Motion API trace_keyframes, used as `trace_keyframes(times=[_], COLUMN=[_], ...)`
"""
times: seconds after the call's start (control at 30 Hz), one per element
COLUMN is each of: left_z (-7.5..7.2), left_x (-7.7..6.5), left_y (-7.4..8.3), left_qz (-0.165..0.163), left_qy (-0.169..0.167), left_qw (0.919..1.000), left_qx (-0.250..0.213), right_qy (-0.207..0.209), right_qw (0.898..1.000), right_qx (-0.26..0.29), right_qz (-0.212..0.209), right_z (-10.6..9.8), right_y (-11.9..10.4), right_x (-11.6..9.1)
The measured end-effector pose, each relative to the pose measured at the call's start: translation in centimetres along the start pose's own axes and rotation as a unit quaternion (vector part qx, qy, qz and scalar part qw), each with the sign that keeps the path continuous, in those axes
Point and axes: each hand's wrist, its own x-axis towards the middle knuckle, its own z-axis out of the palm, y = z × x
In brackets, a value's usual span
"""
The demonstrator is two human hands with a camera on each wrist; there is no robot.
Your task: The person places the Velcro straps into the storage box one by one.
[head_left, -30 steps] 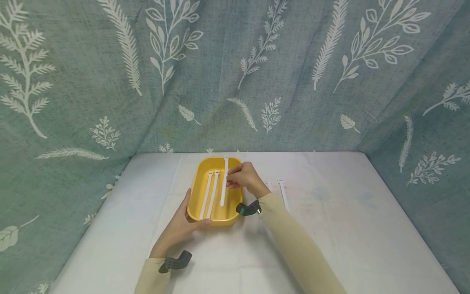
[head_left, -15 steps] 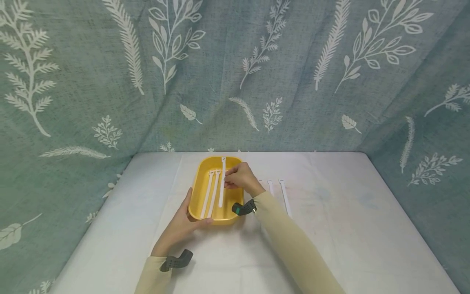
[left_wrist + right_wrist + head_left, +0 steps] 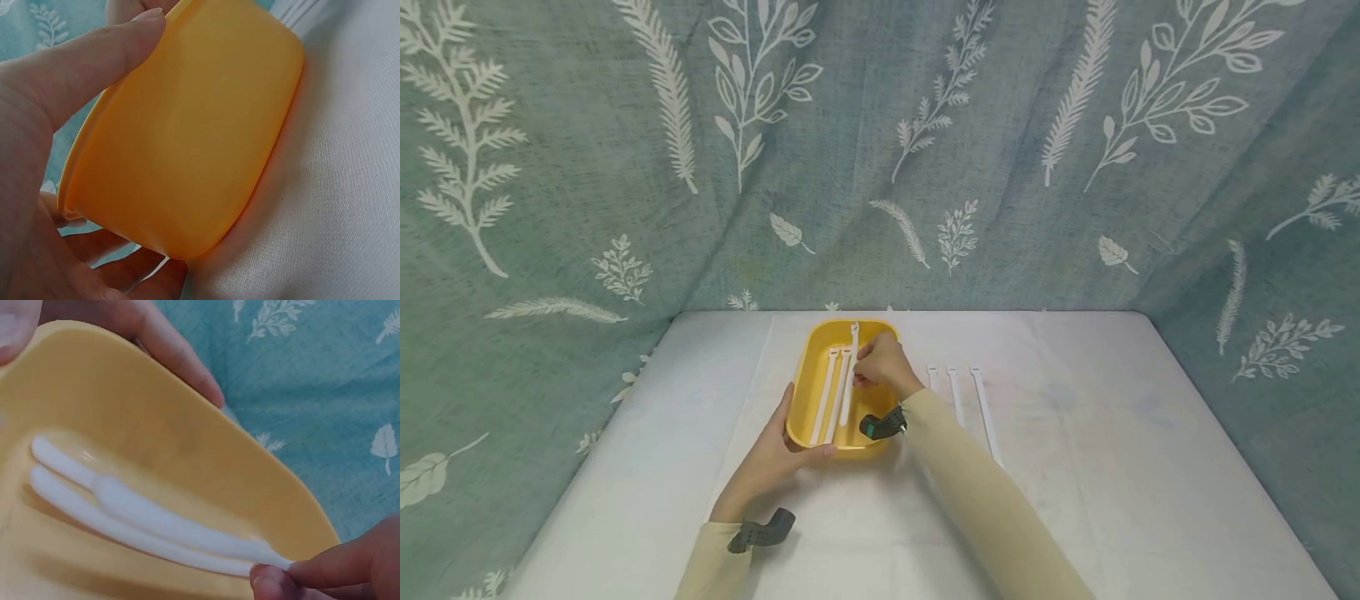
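My left hand [image 3: 771, 458] grips the near left corner of a yellow tray [image 3: 857, 454], thumb over the rim and fingers spread under the outer wall in the left wrist view. My right hand [image 3: 882, 365] reaches inside and pinches a white cable tie [image 3: 847, 396], slotted head pointing away. In the right wrist view this soft, flat cable tie [image 3: 169, 519] overlaps two others in the tray, its end between thumb and finger. Those two, a left cable tie [image 3: 823, 398] and a right one [image 3: 837, 400], lie side by side lengthwise.
Right of the tray, three more white cable ties, among them a far right one [image 3: 985, 412], lie in a row on the white cloth-covered table [image 3: 1112, 467]. My right sleeve passes over part of them. A green leaf-patterned curtain [image 3: 850, 167] hangs behind.
My right hand has moved left and lower into the tray, bringing the pinched cable tie beside the two lying there. More of the table's cable ties show now. The left hand keeps its grip.
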Motion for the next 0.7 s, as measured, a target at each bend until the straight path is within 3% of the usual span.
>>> trace_keyframes(times=[0.27, 0.47, 0.7], left_z=[0.0, 0.0, 0.0], left_x=[0.0, 0.0, 0.0], left_y=[-0.1, -0.1, 0.1], left_qz=[0.004, 0.002, -0.001], left_qy=[0.001, 0.000, 0.000], left_qw=[1.0000, 1.0000, 1.0000], left_qx=[0.002, 0.002, 0.002], right_qy=[0.026, 0.016, 0.020], right_qw=[0.993, 0.987, 0.983], right_qx=[-0.115, -0.162, -0.182], right_qz=[-0.014, -0.002, -0.018], right_z=[0.5, 1.1, 1.4], right_y=[-0.2, 0.4, 0.8], right_x=[0.2, 0.8, 1.1])
